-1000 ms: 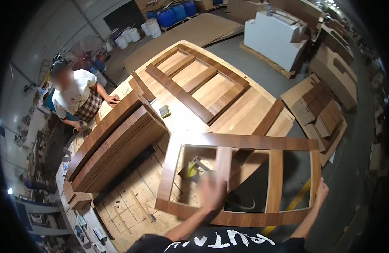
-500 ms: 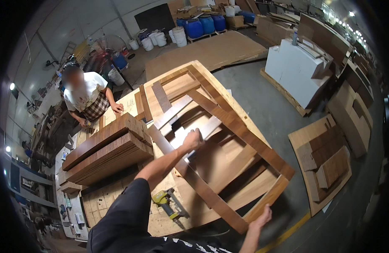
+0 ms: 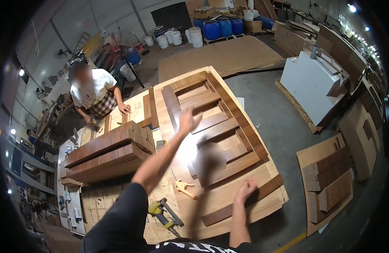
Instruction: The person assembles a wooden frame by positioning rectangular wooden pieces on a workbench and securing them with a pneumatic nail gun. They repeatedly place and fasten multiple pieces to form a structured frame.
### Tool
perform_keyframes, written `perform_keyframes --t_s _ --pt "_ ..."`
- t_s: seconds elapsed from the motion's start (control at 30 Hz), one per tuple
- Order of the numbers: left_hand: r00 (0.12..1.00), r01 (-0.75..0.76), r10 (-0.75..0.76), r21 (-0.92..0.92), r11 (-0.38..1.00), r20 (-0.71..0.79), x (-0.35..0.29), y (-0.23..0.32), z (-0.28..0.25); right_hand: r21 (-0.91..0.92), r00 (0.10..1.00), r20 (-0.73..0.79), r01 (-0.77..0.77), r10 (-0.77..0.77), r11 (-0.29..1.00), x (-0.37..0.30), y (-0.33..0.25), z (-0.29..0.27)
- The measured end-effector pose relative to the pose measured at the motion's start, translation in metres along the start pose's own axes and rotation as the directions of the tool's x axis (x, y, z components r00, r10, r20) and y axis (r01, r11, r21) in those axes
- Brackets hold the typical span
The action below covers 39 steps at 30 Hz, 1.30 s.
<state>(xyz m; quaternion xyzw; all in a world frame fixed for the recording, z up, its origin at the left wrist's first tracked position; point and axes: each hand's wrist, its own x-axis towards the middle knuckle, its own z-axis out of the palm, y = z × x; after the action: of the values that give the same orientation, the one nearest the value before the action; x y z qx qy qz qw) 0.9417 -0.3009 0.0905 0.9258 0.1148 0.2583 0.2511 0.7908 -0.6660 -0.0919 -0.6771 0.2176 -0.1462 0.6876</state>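
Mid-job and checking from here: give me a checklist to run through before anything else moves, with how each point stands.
1. Left hand empty: ok, nothing gripped.
2. Right hand clear of the loose dark strip: cannot tell; it is over or against it.
3. Nail gun out of both hands: ok, lying on the bench.
4. Clear view of the wooden frame: not ok; a blurred round shape covers part of it.
5. Co-worker's hand away from the frame: ok, apart, beyond the board stack.
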Motion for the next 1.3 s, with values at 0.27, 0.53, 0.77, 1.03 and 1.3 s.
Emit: perform_keyframes --t_s 0.27,0.53,0.77,1.03,1.3 --pt "0.809 0.587 -0.547 -0.249 0.77 0.214 -0.253 -0.022 0.057 -0.513 0.841 0.331 0.541 -0.428 0.666 0.198 -0.067 0.084" --pt "0.654 0.756 -0.694 -0.239 0.609 0.301 -0.249 -0.001 0.057 -0.401 0.684 0.725 0.512 -0.078 0.76 0.204 -0.08 0.139" --pt "0.671 0.692 -0.701 -0.544 0.475 0.242 -0.278 -0.009 0.065 -0.443 0.635 0.773 0.543 -0.004 0.713 0.199 -0.076 0.137" --pt "0.539 0.77 -0.811 -0.525 0.363 0.228 -0.25 0.013 0.024 -0.571 0.728 0.684 0.5 0.041 0.651 0.193 -0.066 0.137" --pt "0.542 0.805 -0.726 -0.508 0.305 0.423 -0.296 0.025 0.045 -0.553 0.727 0.686 0.551 -0.035 0.625 0.204 -0.055 0.085"
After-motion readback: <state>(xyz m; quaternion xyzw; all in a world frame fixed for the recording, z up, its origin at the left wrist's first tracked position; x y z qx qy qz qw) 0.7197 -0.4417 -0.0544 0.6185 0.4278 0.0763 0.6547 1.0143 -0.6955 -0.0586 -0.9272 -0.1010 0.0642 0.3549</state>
